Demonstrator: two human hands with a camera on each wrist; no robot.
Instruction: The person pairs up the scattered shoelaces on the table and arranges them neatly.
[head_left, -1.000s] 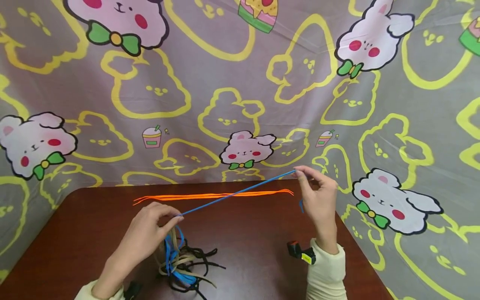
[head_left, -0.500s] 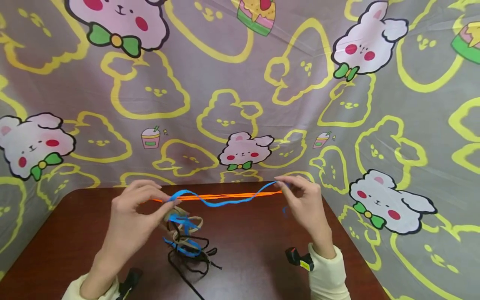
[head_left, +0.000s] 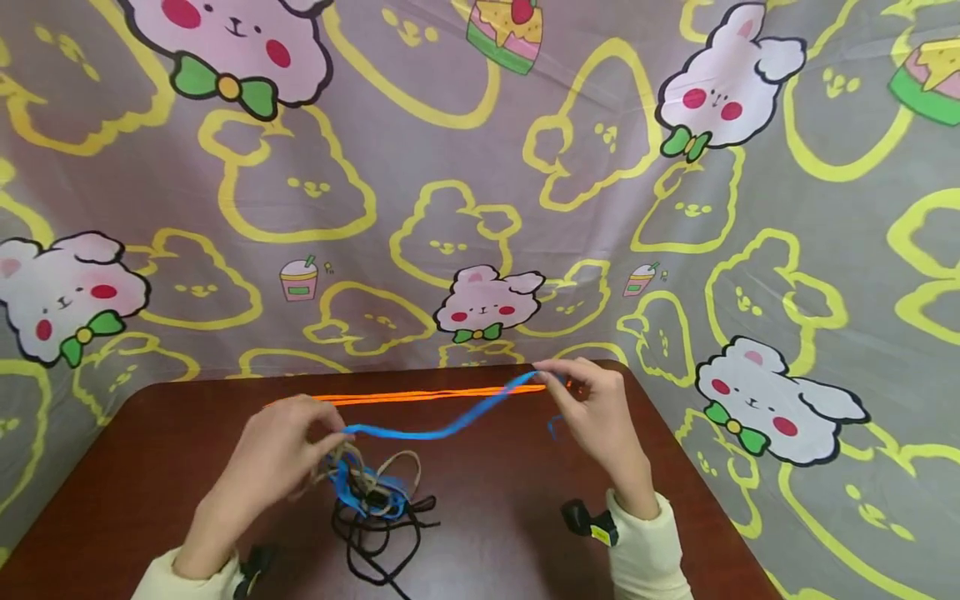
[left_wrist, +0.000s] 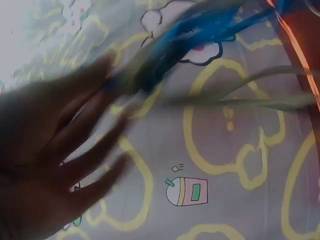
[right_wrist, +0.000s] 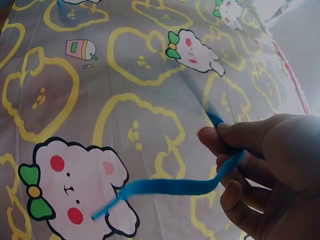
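Blue lace [head_left: 427,435], orange laces [head_left: 450,394] partly hidden

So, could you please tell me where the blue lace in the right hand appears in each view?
Head: blue lace sags between left hand and right hand, below centre.
Left wrist: blurred blue strands, upper right; I cannot single it out.
Right wrist: mostly lower half, trailing leftward from the fingers.
Shared landmark: a pink cup print, perhaps different copies.

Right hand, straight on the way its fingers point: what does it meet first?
Leaving aside the blue lace it pinches, the right hand would probably meet the cartoon-print cloth behind the table first. Its height over the orange laces is hard to judge.
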